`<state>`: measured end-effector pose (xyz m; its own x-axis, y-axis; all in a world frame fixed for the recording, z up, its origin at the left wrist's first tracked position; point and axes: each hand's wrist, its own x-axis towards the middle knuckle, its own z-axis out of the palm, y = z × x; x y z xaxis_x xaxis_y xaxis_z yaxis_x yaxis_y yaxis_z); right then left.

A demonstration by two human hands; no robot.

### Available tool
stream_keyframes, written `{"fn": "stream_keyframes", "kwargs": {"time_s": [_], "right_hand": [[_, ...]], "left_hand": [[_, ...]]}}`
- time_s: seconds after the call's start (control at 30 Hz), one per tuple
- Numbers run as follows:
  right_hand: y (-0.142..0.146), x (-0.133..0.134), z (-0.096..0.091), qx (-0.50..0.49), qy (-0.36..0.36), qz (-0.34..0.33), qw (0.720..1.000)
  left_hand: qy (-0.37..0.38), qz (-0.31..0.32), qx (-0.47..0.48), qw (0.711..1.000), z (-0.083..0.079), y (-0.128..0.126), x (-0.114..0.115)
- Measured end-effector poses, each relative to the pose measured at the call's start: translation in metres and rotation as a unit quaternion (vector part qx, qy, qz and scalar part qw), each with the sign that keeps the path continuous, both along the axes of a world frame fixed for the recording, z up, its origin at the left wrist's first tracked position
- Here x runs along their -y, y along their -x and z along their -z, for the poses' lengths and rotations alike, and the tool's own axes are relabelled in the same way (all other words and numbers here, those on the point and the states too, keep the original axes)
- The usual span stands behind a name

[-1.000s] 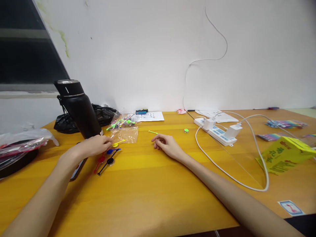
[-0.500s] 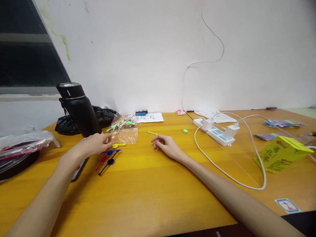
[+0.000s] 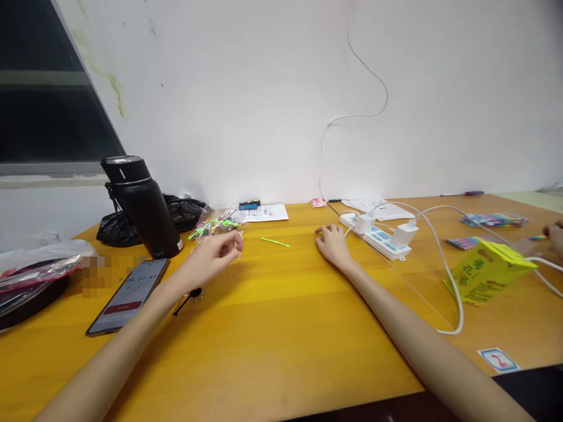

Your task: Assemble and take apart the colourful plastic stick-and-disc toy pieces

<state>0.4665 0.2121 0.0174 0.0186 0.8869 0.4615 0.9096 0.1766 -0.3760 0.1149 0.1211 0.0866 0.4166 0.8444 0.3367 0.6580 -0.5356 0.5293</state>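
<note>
My left hand (image 3: 216,253) hovers just above the yellow table (image 3: 281,328) with its fingers curled into a loose pinch; what they hold, if anything, I cannot make out. It is in front of a clear bag of coloured plastic sticks (image 3: 214,224). A black stick (image 3: 188,296) shows beside my left forearm. A loose green stick (image 3: 275,241) lies between my hands. My right hand (image 3: 332,243) rests palm down on the table, fingers stretched out, close to the white power strip (image 3: 379,239).
A phone (image 3: 127,294) showing a timer lies at the left, by a black bottle (image 3: 143,206) and black bag (image 3: 115,228). White cable (image 3: 455,305) loops past a yellow box (image 3: 488,272). Another person's hand (image 3: 556,235) shows at the right edge. Paper (image 3: 264,212) lies by the wall.
My left hand lifted off the sticks beside the phone and moved right, uncovering the phone. My right hand slid right, over the spot where a small green disc lay.
</note>
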Motion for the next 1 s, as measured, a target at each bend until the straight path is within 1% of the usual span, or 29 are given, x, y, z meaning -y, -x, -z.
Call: {"fn": "stream_keyframes", "kwargs": {"time_s": [0.07, 0.13, 0.17, 0.2, 0.23, 0.27, 0.3, 0.33, 0.37, 0.4, 0.5, 0.57, 0.63, 0.7, 0.77, 0.8, 0.87, 1.0], "right_hand": [[0.004, 0.001, -0.002, -0.01, 0.005, -0.03, 0.999], [0.021, 0.008, -0.006, -0.027, -0.002, -0.083, 0.996], [0.034, 0.015, -0.008, -0.041, -0.006, -0.12, 0.992], [0.047, 0.023, -0.009, -0.097, -0.015, -0.192, 0.976], [0.061, 0.032, -0.01, -0.138, -0.017, -0.264, 0.954], [0.074, 0.041, -0.011, -0.159, -0.016, -0.322, 0.933], [0.086, 0.051, -0.012, -0.166, -0.013, -0.365, 0.916], [0.096, 0.06, -0.012, -0.17, -0.009, -0.394, 0.903], [0.103, 0.067, -0.013, -0.168, 0.0, -0.42, 0.892], [0.108, 0.073, -0.013, -0.168, 0.005, -0.431, 0.886], [0.108, 0.078, -0.016, -0.158, 0.014, -0.445, 0.881], [0.101, 0.073, -0.016, -0.136, 0.008, -0.434, 0.891], [0.091, 0.063, -0.012, -0.099, -0.009, -0.381, 0.919], [0.081, 0.051, -0.004, -0.051, -0.02, -0.297, 0.953], [0.073, 0.041, 0.005, -0.002, 0.001, -0.234, 0.972], [0.07, 0.037, 0.008, 0.018, 0.013, -0.218, 0.976], [0.068, 0.033, 0.013, 0.044, 0.027, -0.213, 0.976], [0.069, 0.033, 0.012, 0.048, 0.001, -0.224, 0.973]], "left_hand": [[0.035, 0.025, 0.025, 0.999, 0.011, -0.017, 0.003], [0.092, 0.045, 0.072, 0.992, 0.025, -0.034, 0.008], [0.137, 0.053, 0.113, 0.983, 0.032, -0.042, 0.01], [0.187, 0.054, 0.177, 0.965, 0.04, -0.049, 0.012], [0.237, 0.053, 0.251, 0.937, 0.048, -0.054, 0.014], [0.276, 0.05, 0.312, 0.908, 0.054, -0.058, 0.016], [0.296, 0.04, 0.361, 0.884, 0.06, -0.061, 0.016], [0.304, 0.031, 0.394, 0.867, 0.064, -0.061, 0.016], [0.304, 0.023, 0.416, 0.857, 0.067, -0.061, 0.016], [0.299, 0.019, 0.428, 0.853, 0.069, -0.06, 0.015], [0.293, 0.026, 0.436, 0.85, 0.071, -0.054, 0.012], [0.296, 0.025, 0.442, 0.846, 0.072, -0.051, 0.01], [0.298, 0.013, 0.448, 0.843, 0.074, -0.049, 0.009], [0.295, 0.001, 0.451, 0.842, 0.075, -0.048, 0.009], [0.296, -0.001, 0.444, 0.846, 0.074, -0.048, 0.011], [0.297, 0.001, 0.439, 0.848, 0.073, -0.049, 0.012], [0.299, 0.01, 0.43, 0.852, 0.071, -0.05, 0.014], [0.293, 0.022, 0.431, 0.853, 0.068, -0.051, 0.016]]}}
